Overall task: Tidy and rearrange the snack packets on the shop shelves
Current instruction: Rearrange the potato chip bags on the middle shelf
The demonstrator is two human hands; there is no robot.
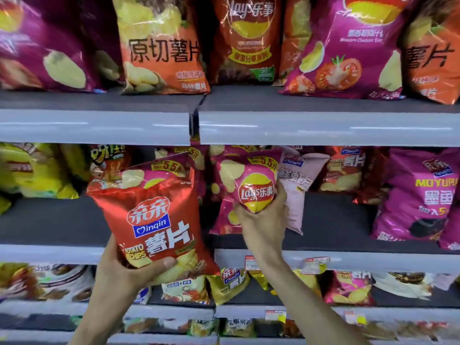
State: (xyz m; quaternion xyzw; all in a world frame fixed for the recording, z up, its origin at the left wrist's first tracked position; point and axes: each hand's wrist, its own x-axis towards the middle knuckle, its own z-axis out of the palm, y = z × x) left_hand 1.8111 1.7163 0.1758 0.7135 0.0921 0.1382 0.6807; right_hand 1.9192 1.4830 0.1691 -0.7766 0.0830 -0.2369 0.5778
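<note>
My left hand [124,270] grips the bottom of a red Qinqin potato chip packet [154,220], held upright in front of the middle shelf. My right hand [263,220] grips a pink Lay's packet [249,180] around its middle, squeezing the logo area, at the centre of the middle shelf. Behind the red packet stands another pink multipack [159,170]. A pale pink Qinqin packet [298,190] leans just right of my right hand.
The top shelf holds magenta [348,46], orange [159,46] and red Lay's [246,38] bags. The middle shelf [336,220] has yellow bags [32,170] at left and a magenta Moyupu bag [418,195] at right. Lower shelves carry smaller packets [229,282] and price tags.
</note>
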